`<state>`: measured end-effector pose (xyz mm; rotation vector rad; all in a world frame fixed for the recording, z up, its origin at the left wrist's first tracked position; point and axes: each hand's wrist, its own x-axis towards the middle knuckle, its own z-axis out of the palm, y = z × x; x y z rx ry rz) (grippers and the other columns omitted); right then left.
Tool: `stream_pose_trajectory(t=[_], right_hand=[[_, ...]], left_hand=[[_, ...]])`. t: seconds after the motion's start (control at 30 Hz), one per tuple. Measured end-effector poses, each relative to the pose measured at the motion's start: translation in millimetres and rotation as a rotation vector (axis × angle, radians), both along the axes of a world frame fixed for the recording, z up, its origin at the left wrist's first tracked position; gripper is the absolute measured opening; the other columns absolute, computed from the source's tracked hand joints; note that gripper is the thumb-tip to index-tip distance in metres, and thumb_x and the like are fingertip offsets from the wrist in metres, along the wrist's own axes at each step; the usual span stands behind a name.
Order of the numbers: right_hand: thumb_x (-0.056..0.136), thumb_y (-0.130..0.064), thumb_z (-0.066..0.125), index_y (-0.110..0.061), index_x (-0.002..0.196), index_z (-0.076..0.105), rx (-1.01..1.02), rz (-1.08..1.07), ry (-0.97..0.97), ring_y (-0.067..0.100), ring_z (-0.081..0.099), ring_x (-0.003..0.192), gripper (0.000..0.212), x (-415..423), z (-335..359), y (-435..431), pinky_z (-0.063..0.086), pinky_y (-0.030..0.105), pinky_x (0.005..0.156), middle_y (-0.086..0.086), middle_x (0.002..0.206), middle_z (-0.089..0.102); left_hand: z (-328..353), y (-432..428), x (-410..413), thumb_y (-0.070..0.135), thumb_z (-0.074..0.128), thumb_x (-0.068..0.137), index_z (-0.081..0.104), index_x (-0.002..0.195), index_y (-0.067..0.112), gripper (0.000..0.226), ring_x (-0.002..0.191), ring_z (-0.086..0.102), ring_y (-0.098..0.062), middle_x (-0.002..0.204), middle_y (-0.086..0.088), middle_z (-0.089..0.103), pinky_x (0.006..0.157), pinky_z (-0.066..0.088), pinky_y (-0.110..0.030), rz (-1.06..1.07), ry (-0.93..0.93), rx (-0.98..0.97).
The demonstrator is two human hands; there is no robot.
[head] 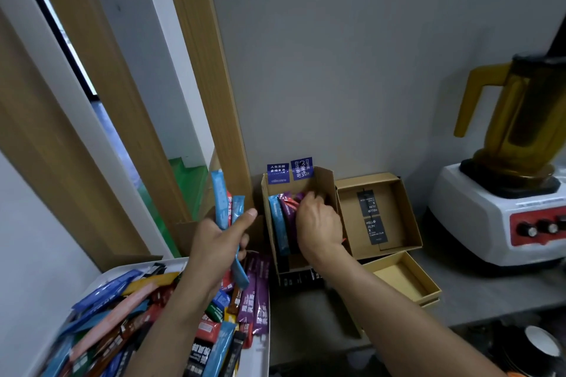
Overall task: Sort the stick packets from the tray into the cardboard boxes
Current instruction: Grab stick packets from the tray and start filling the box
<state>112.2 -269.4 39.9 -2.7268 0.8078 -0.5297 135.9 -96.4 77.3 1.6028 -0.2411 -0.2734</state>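
Note:
My left hand (219,243) grips a bunch of stick packets (223,208), light blue ones and a red one, upright above the white tray (255,355). The tray at lower left is heaped with several mixed stick packets (128,312) in blue, purple, red, brown and black. My right hand (318,223) reaches into the tall cardboard box (326,185) against the wall, its fingers curled on purple and red packets (289,208) standing there beside a blue packet (279,223). What exactly the fingertips pinch is hidden.
An open flat cardboard box (407,217) with two black packets lies right of the tall box; a smaller empty box (407,281) lies in front of it. A white blender with a yellow jug (505,193) stands at far right. Wooden window frames rise at left.

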Motion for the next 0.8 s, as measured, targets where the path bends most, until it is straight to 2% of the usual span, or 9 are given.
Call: stream_pose_trajectory(t=[0.17,0.3,0.37,0.4,0.47,0.53,0.6,0.7,0.8], right_hand=[[0.104,-0.015,0.056,-0.009,0.13,0.056,0.042,0.027,0.015,0.024,0.071,0.102,0.026,-4.3,-11.0,10.1,0.058,0.034,0.084,0.013,0.14,0.054],[0.101,-0.018,0.061,-0.015,0.123,0.058,0.303,0.047,0.018,0.022,0.07,0.107,0.023,-9.5,-17.7,-0.8,0.06,0.036,0.09,0.007,0.12,0.068],[0.101,-0.022,0.062,-0.02,0.124,0.056,0.42,0.074,-0.121,0.019,0.072,0.104,0.025,-17.4,-17.0,-3.1,0.063,0.038,0.087,0.003,0.114,0.07],[0.1,-0.024,0.064,-0.022,0.124,0.056,0.527,0.119,-0.207,0.016,0.073,0.098,0.025,-24.6,-14.4,-2.0,0.064,0.037,0.083,0.002,0.111,0.071],[0.096,-0.024,0.071,-0.019,0.113,0.063,0.882,0.334,-0.314,0.013,0.073,0.077,0.02,-40.3,-5.1,0.3,0.063,0.03,0.068,0.006,0.1,0.074],[0.092,-0.022,0.077,-0.01,0.096,0.069,1.092,0.591,-0.265,0.015,0.063,0.058,0.014,-55.0,3.6,0.2,0.053,0.026,0.054,0.01,0.088,0.075],[0.092,-0.022,0.078,-0.009,0.091,0.071,1.17,0.738,-0.197,0.012,0.055,0.053,0.015,-63.3,7.4,-3.3,0.047,0.025,0.055,0.01,0.085,0.074],[0.092,-0.018,0.078,-0.011,0.093,0.067,1.241,0.806,-0.171,0.01,0.052,0.054,0.013,-68.7,8.5,-8.0,0.046,0.023,0.057,0.013,0.087,0.071],[0.093,-0.027,0.076,-0.011,0.103,0.064,1.3,0.776,-0.186,0.014,0.056,0.063,0.022,-74.1,5.6,-12.7,0.048,0.028,0.064,0.013,0.09,0.066]], left_hand=[[-5.0,1.8,1.5,0.028,0.074,0.091,0.064,0.111,0.009,0.029,0.053,0.047,-0.009,0.062,-0.003,0.05,0.047,0.04,-0.023,-0.006,-0.017,-0.04],[-4.8,0.9,0.7,0.025,0.075,0.09,0.066,0.105,0.009,0.023,0.053,0.049,-0.01,0.06,-0.002,0.053,0.049,0.042,-0.024,-0.024,-0.021,-0.044],[-2.8,-0.6,-0.2,0.019,0.078,0.088,0.07,0.093,0.011,0.012,0.053,0.051,-0.012,0.06,-0.003,0.056,0.049,0.043,-0.025,-0.024,-0.069,-0.024],[-1.6,-1.7,-1.0,0.016,0.079,0.086,0.073,0.089,0.013,0.007,0.054,0.053,-0.012,0.062,-0.004,0.06,0.05,0.044,-0.026,-0.031,-0.103,-0.015],[1.8,-6.2,-3.6,0.017,0.08,0.085,0.079,0.09,0.019,0.005,0.057,0.058,-0.011,0.068,-0.002,0.07,0.048,0.044,-0.023,-0.065,-0.174,0.006],[6.7,-13.7,-6.2,0.021,0.08,0.084,0.081,0.096,0.021,0.012,0.054,0.059,-0.008,0.073,0.0,0.075,0.047,0.044,-0.019,-0.104,-0.227,0.028],[11.6,-21.7,-6.5,0.022,0.082,0.082,0.079,0.099,0.016,0.018,0.053,0.063,-0.004,0.074,0.002,0.076,0.049,0.046,-0.014,-0.134,-0.276,0.057],[15.5,-30.6,-4.2,0.029,0.085,0.079,0.073,0.096,0.012,0.027,0.069,0.073,-0.007,0.081,0.0,0.077,0.057,0.052,-0.016,-0.171,-0.323,0.149],[12.4,-35.4,1.5,0.029,0.084,0.081,0.07,0.089,0.012,0.023,0.055,0.065,-0.006,0.068,0.002,0.071,0.051,0.048,-0.019,-0.151,-0.28,0.156]])
